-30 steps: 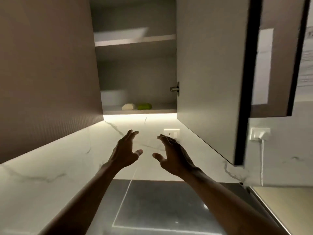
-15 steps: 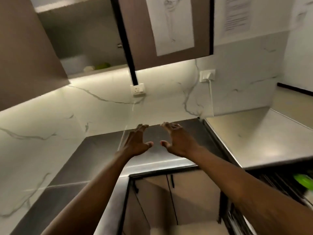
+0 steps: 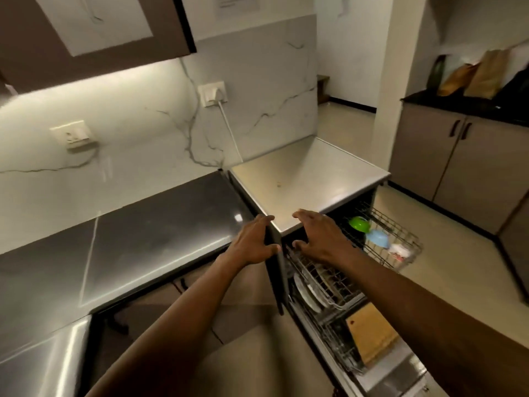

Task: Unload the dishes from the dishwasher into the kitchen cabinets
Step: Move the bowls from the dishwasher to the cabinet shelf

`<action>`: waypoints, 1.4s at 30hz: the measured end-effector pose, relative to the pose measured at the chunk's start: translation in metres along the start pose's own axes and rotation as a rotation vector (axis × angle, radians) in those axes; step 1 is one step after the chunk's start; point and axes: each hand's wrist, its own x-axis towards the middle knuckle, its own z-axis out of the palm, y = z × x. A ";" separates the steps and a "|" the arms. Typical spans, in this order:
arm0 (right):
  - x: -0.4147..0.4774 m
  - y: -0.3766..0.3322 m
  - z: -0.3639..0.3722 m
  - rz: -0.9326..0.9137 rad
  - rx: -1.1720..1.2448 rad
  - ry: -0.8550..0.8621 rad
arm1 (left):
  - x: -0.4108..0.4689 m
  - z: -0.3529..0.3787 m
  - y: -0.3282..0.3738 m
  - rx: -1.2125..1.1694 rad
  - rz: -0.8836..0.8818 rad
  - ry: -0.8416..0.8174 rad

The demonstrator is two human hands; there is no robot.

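Step in hand: the person was between loads — both hands empty and reaching toward the open dishwasher for the next dish.
Left hand: the left hand hovered in front of the dishwasher's near left corner, fingers spread and gripping nothing.
Right hand: the right hand was held over the upper rack, fingers open and slightly curled, also empty.
Where the dishes were: a green bowl and a blue bowl sat side by side in the pulled-out upper rack, to the right of the right hand; white plates stood on edge in the lower rack, with a wooden cutting board nearer the viewer.
Surroundings: a dark counter lay to the left, with a wall socket and its cable on the marble wall behind.
Next move, as a judgement: the hands would need to drop onto one piece — the bowls look nearest to the right hand — and close around it before lifting clear of the rack wires.
Change from earlier: a second before, the view faced up into an open cabinet with both hands raised below its shelf; now it had swung down and right to the dishwasher, hands equally open and empty.
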 end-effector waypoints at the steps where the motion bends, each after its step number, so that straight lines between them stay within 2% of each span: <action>1: -0.003 0.021 -0.001 0.027 -0.014 -0.004 | 0.014 0.013 0.012 -0.004 0.017 -0.026; 5: -0.004 0.099 -0.001 0.097 -0.050 -0.045 | 0.068 0.058 0.048 -0.027 0.053 -0.088; 11: 0.011 0.199 -0.003 0.140 -0.094 -0.157 | 0.152 0.116 0.083 -0.092 -0.004 -0.166; 21: 0.044 0.325 0.004 0.249 -0.051 -0.248 | 0.237 0.194 0.133 -0.098 -0.045 -0.246; 25: 0.065 0.384 0.044 0.264 0.014 -0.362 | 0.268 0.244 0.149 -0.114 -0.110 -0.297; 30: 0.077 0.480 0.125 0.386 0.019 -0.363 | 0.321 0.348 0.157 -0.234 -0.260 -0.310; 35: 0.084 0.566 0.210 0.302 -0.113 -0.374 | 0.370 0.461 0.146 -0.330 -0.344 -0.347; 39: 0.071 0.593 0.245 0.194 -0.358 -0.432 | 0.380 0.509 0.143 -0.357 -0.381 -0.363; 42: 0.066 0.597 0.259 0.229 -0.326 -0.436 | 0.391 0.526 0.143 -0.401 -0.411 -0.324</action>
